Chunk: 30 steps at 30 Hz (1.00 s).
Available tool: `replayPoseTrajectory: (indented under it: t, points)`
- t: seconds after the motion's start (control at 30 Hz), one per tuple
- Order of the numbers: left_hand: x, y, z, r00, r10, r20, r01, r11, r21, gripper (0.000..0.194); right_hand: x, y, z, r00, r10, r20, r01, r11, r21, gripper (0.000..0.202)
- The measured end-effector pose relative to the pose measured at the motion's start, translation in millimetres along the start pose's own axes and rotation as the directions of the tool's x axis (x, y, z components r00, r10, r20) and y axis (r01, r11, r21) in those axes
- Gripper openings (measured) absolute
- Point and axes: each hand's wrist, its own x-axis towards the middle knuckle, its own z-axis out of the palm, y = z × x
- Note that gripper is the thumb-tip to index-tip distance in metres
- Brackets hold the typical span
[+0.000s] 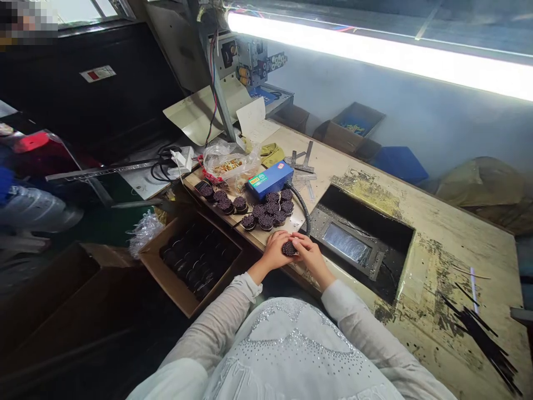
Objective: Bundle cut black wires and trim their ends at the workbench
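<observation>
Both of my hands meet at the table's near edge around a small round black piece with a bumpy, beaded-looking top (288,248). My left hand (275,251) wraps its far and left side, while the fingers of my right hand (308,253) press on it from the right. What kind of piece it is I cannot tell. Just beyond my hands lies a cluster of similar round black pieces (265,221), with pale undersides showing on some. A few more (225,205) sit to their left.
Behind the cluster stands a blue box (270,180) beside a clear plastic bag (229,161). A black ribbed hose (303,205) runs near a recessed opening with a metal-framed panel (347,243). Below left, a cardboard box (166,272) holds many dark round pieces. Black strips (478,333) lie right.
</observation>
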Motion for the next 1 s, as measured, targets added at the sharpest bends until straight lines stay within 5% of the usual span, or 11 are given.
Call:
replayPoseTrajectory:
  t: [0.47, 0.67, 0.73, 0.83, 0.9, 1.0]
  points:
    - [-0.9, 2.4, -4.4, 0.998, 0.033, -0.048, -0.037, 0.994, -0.098, 0.029, -1.3, 11.7, -18.6, 0.979, 0.152, -0.137, -0.134, 0.983, 0.127, 0.043]
    - [0.8, 17.5, -6.9, 0.987, -0.120, -0.111, 0.077, 0.939, -0.334, 0.028, -14.4, 14.4, -22.5, 0.977, 0.104, -0.187, -0.091, 0.993, 0.075, 0.041]
    - [1.5, 32.1, -5.7, 0.965, -0.246, -0.094, 0.149, 0.805, -0.575, 0.028, -20.4, 8.3, -18.2, 0.980, 0.038, -0.193, -0.035, 0.999, 0.020, 0.041]
    - [1.7, 56.1, -1.7, 0.907, -0.418, 0.049, 0.246, 0.432, -0.867, 0.034, -26.4, -4.5, -8.8, 0.986, -0.047, -0.159, 0.040, 0.998, -0.045, 0.040]
    - [1.5, 68.7, 1.9, 0.862, -0.487, 0.140, 0.276, 0.221, -0.935, 0.041, -27.8, -11.5, -2.3, 0.985, -0.083, -0.152, 0.073, 0.995, -0.071, 0.040]
    - [2.0, 79.4, 8.0, 0.802, -0.559, 0.213, 0.292, 0.055, -0.955, 0.046, -26.8, -15.3, 5.7, 0.977, -0.089, -0.192, 0.073, 0.993, -0.090, 0.041]
